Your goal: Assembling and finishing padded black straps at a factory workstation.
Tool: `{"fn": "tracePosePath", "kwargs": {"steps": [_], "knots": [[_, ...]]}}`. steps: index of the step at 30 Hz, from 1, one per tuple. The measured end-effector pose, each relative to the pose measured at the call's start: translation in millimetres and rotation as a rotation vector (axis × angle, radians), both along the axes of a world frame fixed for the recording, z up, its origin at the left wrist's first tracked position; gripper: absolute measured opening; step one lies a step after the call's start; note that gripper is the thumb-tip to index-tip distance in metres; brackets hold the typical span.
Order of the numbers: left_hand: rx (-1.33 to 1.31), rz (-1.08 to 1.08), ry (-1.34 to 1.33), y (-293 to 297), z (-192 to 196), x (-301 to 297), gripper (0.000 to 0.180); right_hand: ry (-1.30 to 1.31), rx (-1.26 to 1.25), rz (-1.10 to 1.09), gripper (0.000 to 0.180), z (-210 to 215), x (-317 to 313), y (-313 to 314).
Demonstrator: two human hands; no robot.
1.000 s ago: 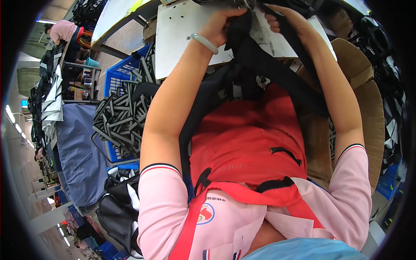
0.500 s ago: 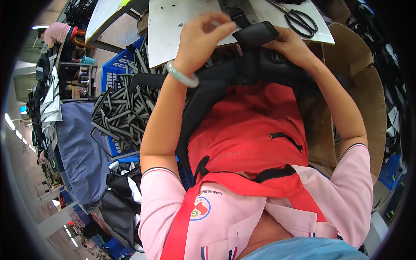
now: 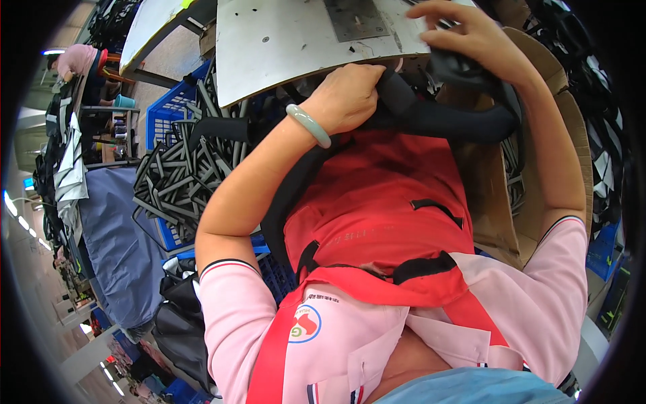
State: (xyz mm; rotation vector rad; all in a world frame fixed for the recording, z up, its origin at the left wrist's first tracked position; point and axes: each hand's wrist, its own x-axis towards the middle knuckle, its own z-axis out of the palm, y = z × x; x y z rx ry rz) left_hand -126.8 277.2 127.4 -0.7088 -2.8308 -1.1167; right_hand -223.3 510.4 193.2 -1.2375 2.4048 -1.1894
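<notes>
My left hand [image 3: 346,99], a pale green bangle [image 3: 309,126] on its wrist, is closed on a black padded strap [image 3: 447,121] at the table's near edge. The strap runs to the right across my lap and bends upward. My right hand [image 3: 471,40] is raised higher, over the table's right edge, slightly blurred. Its index finger and thumb are apart, while dark black material under the palm seems gripped by the other fingers. A red apron [image 3: 377,209] covers my front below the strap.
The white table [image 3: 289,47] with a metal plate [image 3: 356,19] lies ahead. To the left, a blue basket [image 3: 165,114] holds many grey strips [image 3: 182,175]. An open cardboard box [image 3: 562,135] stands at the right. A person [image 3: 81,60] in pink works far left.
My left hand has come down and closed on the black strap. My right hand has moved up and right, drawing black material along. The scissors have left the view.
</notes>
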Motion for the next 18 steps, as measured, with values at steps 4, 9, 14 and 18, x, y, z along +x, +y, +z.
{"fn": "tracePosePath", "kwargs": {"steps": [4,9,14,18], "knots": [[-0.112,-0.001,0.128,-3,28,-10,0.023,0.102,0.108,0.065,0.052,-9,34,-48],[0.052,-0.044,-0.187,-23,42,-16,0.022,-0.390,0.237,0.128,0.058,-20,19,-46],[0.129,-0.034,-0.381,-27,40,-20,0.023,-0.348,0.175,0.169,0.064,-27,13,-52],[0.141,-0.062,-0.373,-30,50,-30,0.029,-0.577,0.118,0.155,0.069,-32,11,-53]]}}
